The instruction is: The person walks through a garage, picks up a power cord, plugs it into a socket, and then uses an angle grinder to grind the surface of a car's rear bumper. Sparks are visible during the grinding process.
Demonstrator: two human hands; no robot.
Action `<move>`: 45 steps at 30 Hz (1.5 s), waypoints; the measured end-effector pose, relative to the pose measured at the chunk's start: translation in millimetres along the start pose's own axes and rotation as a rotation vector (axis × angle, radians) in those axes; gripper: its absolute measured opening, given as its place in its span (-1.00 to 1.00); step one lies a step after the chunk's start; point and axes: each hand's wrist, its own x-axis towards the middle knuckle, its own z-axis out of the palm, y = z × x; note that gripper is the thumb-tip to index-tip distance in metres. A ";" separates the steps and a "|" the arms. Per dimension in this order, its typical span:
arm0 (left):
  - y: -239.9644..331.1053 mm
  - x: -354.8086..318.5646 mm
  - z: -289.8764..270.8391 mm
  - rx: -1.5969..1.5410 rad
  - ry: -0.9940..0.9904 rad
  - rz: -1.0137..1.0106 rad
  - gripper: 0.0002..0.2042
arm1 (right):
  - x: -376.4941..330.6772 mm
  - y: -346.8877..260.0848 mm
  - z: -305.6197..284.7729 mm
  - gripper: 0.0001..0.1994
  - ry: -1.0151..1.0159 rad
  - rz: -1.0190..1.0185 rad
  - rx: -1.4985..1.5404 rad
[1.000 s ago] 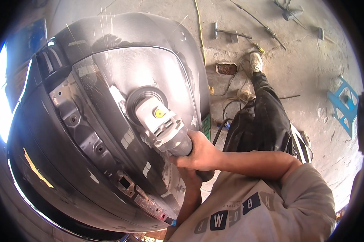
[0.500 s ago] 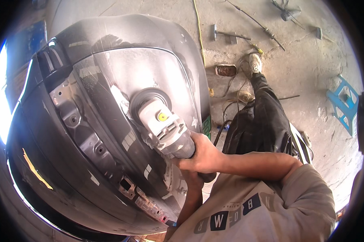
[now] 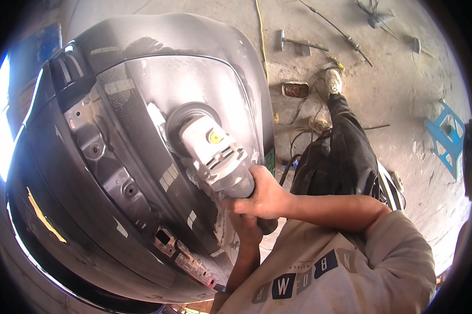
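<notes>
A power sander (image 3: pixel 209 144) with a pale dusty body, a yellow round mark and a round dark pad lies against the dark grey car panel (image 3: pixel 168 78). Its pad rests on a dull, whitish, scuffed area. My right hand (image 3: pixel 270 194) wraps round the grey barrel behind the sander's head, thumb over the top. Lower down and partly hidden by it, my left hand (image 3: pixel 247 229) is closed at the sander's rear end (image 3: pixel 268 226). Most of the left fingers are out of sight.
Bare metal recesses (image 3: pixel 107 170) run along the panel's left side. Right of the car, a hammer-like tool (image 3: pixel 303 42), a long rod (image 3: pixel 340 31), cables (image 3: pixel 298 137) and a brick-like block (image 3: pixel 295 90) lie on concrete. A blue stool (image 3: pixel 447 137) stands far right.
The sander has shifted slightly toward the panel's far side and turned a little, its pad still on the scuffed area. Both hands keep their hold. The whole view has moved slightly.
</notes>
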 end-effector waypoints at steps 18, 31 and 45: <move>-43.6 -23.2 -12.8 0.101 -0.070 -0.038 -0.29 | -9.9 7.5 -7.9 -0.53 -0.031 0.105 -0.018; -54.7 -42.8 -6.3 0.094 -0.038 -0.081 -0.29 | -24.7 25.2 -7.2 -0.45 -0.002 0.169 -0.030; -78.6 -55.5 -15.2 0.164 0.008 -0.060 -0.33 | -38.7 31.7 -4.7 -0.47 -0.036 0.205 -0.066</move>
